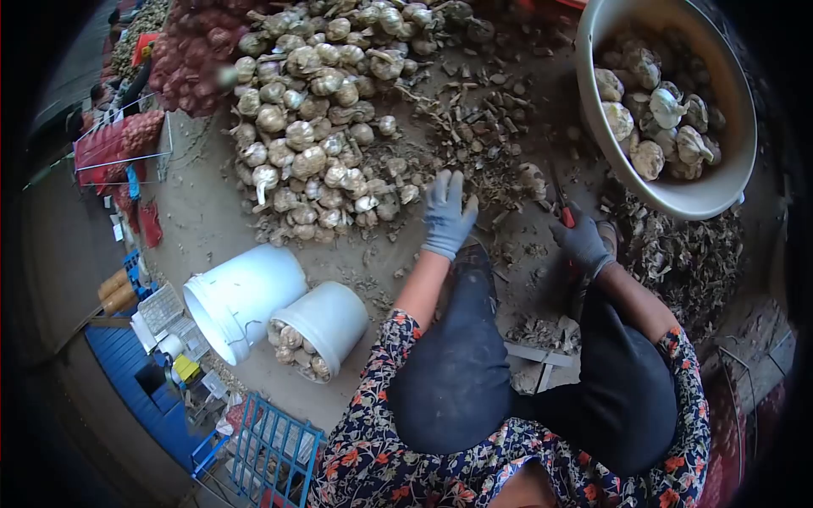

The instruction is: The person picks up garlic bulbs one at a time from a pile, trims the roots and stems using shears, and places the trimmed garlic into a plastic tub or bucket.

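My left hand (449, 213), in a grey glove, reaches over the dirt floor with its fingers apart and nothing in them. It is beside the lower right edge of a big heap of garlic bulbs (313, 157). Dry stalk trimmings (478, 127) lie just beyond its fingertips. My right hand (583, 241), also gloved, is closed around a red-handled cutting tool (566, 217) that looks like pruning shears; its thin dark end points away from me. Close to the left of that tool lies a single garlic bulb (532, 180).
A large cream tub (737, 173) with garlic in it stands at upper right. Two white buckets lie tipped at left, one bare bucket (254, 288) and one bucket with garlic (343, 317). Red mesh sacks (190, 59), a blue metal frame (271, 449) and husk litter (677, 254) surround me.
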{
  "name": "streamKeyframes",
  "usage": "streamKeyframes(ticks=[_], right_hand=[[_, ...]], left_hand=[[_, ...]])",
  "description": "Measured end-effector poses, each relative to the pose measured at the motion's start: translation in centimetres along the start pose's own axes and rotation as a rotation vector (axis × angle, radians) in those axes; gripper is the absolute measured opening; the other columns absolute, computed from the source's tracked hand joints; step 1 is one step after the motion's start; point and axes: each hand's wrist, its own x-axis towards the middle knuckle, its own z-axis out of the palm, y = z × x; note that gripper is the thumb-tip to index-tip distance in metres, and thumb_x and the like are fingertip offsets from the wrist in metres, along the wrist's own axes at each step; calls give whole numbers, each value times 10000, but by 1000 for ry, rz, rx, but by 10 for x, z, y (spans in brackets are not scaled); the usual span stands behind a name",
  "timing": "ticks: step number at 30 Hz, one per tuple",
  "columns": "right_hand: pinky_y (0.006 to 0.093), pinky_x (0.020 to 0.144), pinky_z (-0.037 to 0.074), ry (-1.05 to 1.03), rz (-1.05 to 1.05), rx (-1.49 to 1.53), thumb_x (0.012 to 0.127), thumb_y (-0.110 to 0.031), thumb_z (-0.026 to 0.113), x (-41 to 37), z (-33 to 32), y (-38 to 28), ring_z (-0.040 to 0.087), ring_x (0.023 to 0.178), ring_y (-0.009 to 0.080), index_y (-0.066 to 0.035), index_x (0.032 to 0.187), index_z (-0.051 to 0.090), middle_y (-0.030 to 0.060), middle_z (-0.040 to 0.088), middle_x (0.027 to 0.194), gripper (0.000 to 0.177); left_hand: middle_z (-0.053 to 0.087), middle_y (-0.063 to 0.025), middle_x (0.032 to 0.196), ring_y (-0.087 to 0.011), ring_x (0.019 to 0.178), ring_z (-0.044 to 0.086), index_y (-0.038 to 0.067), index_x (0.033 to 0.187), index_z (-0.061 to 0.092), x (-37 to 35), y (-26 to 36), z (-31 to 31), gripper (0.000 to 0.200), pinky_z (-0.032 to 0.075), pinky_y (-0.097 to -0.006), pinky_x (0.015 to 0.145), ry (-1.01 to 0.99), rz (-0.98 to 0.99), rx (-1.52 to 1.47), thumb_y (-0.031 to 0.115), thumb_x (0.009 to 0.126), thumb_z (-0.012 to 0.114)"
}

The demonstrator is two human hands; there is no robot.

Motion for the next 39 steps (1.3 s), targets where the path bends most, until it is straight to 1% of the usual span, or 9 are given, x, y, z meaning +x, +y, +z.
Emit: streamKeyframes(ticks=[7, 9, 10, 15, 21, 26, 29, 32, 39], right_hand=[[449, 810, 465, 124, 6, -170, 809, -311, 615, -7, -30, -33, 596, 957, 438, -13, 1087, 523, 259, 629, 960, 418], [345, 747, 475, 147, -2, -199, 809, -273, 637, -7, -33, -20, 601, 811, 220, 15, 1166, 519, 150, 617, 844, 474], [401, 770, 469, 103, 11, -148, 810, -289, 626, -9, -37, -22, 605, 883, 318, -4, 1123, 527, 199, 621, 902, 435], [456, 791, 450, 172, -201, -79, 801, -229, 592, -7, -49, -32, 573, 895, 427, 20, 1021, 529, 241, 579, 879, 338], [441, 866, 416, 141, -275, -144, 817, -220, 618, -9, -57, -42, 534, 949, 358, 29, 1054, 518, 232, 544, 946, 358], [385, 749, 476, 227, -404, -174, 833, -192, 621, 3, -61, -32, 580, 801, 269, -36, 1006, 586, 123, 588, 850, 236], [370, 719, 486, 242, -503, -285, 839, -182, 619, 4, -64, -22, 591, 772, 252, -46, 1009, 605, 106, 598, 835, 218], [368, 781, 497, 249, -573, -299, 856, -196, 612, 6, -65, -27, 608, 849, 251, -50, 1168, 574, 124, 612, 989, 347], [376, 774, 491, 239, -537, -286, 869, -250, 589, 13, -76, -28, 609, 834, 270, -37, 1185, 556, 139, 607, 1013, 383]], left_hand=[[291, -244, 1389, -461, 1207, 365, 141, 1355, 383, 188, -12, 21, 633, 405, -549, 933, 38, -639, -39, 499, 857, 541], [345, -214, 1317, -455, 1194, 347, 193, 1318, 423, 203, 23, 29, 568, 390, -618, 899, -127, -703, 66, 517, 858, 501], [415, -205, 1231, -483, 1141, 382, 221, 1159, 539, 189, -29, 118, 419, 375, -566, 915, -54, -243, 239, 473, 826, 571], [498, -153, 1250, -340, 1129, 482, 95, 1093, 605, 150, 64, 46, 369, 410, -437, 949, -502, -106, -518, 340, 817, 604], [481, -214, 1214, -390, 1132, 435, 57, 1121, 574, 262, 23, 73, 464, 403, -492, 931, 212, -326, 239, 428, 843, 566], [342, -167, 1389, -431, 1318, 274, 230, 1244, 530, 208, 80, 55, 480, 308, -608, 1009, -573, 80, 141, 367, 789, 599], [595, -175, 1136, -375, 1089, 575, 222, 1119, 650, 262, 85, 25, 391, 451, -482, 941, -1043, 197, -45, 404, 777, 602], [598, -217, 1123, -356, 1080, 569, 27, 1003, 667, 332, 117, -1, 617, 467, -483, 876, -236, 46, 445, 587, 745, 649], [243, -83, 1532, -380, 1360, 258, 234, 1444, 355, 433, 76, 81, 1070, 260, -602, 1044, -251, 45, 260, 792, 575, 635]])
